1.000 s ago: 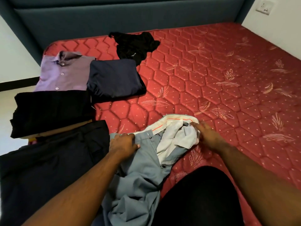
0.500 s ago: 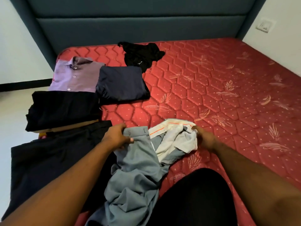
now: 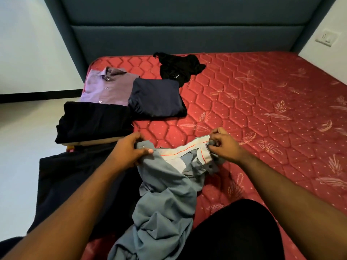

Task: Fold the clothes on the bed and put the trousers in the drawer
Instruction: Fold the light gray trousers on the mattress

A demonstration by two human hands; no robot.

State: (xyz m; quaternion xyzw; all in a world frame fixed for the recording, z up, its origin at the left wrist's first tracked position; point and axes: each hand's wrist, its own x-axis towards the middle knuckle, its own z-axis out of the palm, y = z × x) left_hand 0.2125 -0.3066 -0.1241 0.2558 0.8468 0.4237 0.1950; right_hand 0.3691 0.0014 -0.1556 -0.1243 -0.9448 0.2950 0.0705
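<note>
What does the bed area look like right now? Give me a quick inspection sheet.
Surface: red quilted mattress, mostly bare on the right.
Job's things: grey trousers unfolded, waistband held up; purple shirt, navy garment and black garment folded at left; dark trousers lying flat.
Clutter: crumpled black garment near the headboard.
Hands: left hand and right hand each grip the waistband.
Cables: nothing seen.
Surroundings: wall socket, white walls, pale floor.
</note>
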